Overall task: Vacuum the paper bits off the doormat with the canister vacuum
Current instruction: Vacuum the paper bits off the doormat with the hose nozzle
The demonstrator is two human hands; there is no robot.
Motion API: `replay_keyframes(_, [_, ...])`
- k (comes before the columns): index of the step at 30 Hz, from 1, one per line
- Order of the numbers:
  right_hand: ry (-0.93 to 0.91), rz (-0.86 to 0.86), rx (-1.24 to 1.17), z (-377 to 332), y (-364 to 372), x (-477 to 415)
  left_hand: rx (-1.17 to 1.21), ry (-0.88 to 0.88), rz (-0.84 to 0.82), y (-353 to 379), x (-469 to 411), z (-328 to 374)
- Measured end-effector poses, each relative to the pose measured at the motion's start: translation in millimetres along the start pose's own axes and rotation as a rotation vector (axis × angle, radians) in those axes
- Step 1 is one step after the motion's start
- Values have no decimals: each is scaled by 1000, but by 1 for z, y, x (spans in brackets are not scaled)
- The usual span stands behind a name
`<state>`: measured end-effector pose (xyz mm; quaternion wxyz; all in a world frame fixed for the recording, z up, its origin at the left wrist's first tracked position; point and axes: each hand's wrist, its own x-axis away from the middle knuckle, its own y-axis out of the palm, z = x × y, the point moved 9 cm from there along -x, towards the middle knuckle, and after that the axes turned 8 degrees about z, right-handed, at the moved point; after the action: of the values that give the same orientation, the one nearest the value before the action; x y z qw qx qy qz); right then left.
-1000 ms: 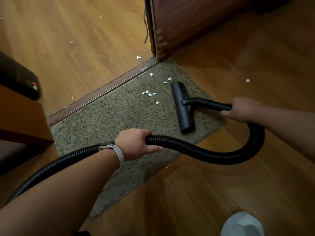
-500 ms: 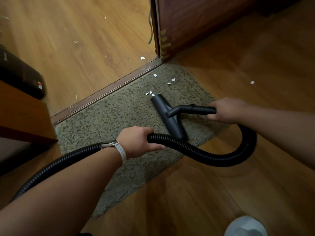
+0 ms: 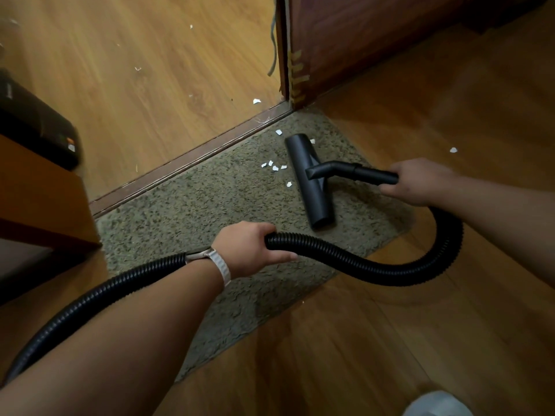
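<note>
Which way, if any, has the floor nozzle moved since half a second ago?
Yes. The floor nozzle has shifted right, off the cluster of paper bits its tip reached earlier; its far tip now lies nearer the door frame.

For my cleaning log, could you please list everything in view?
doormat: one, olive-grey, against threshold
nozzle: one, black, on doormat
paper bits: about seven, white, on doormat near nozzle
stray bits: several, white, on wooden floor
hose: one, black, looping across doormat's near side
door: one, dark brown, top
box: one, black, far left
white object: one, bottom right corner
watch: one, white strap, left wrist
left hand: one, grips hose
right hand: one, grips wand behind nozzle
</note>
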<state>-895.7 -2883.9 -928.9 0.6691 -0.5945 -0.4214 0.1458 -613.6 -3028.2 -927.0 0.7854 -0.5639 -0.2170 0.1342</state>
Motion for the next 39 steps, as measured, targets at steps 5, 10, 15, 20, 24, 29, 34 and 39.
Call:
replay_keyframes(5, [-16,0,14,-20,3,-17,-28,20,0,0,4,1])
replay_keyframes(10, [-37,-17,-4,-41,5,-29,-16,17,-62,12,13,-2])
replay_keyframes(15, [-125,-6,7,-67,5,-31,-31,19,-29,6,10,-10])
replay_keyframes(20, [-135,6,35,-65,2,-31,-13,22,-17,11,10,-13])
replay_keyframes(24, [-38,-9,24,-28,-2,-32,13,-12,4,10,8,-15])
replay_keyframes(29, [20,-13,6,-1,0,-27,15,-13,-7,14,6,-15])
replay_keyframes(34, [-49,-7,31,-32,3,-30,4,-10,-36,14,9,-16])
replay_keyframes(39, [-184,18,71,-69,4,-34,-34,9,-47,14,12,-15])
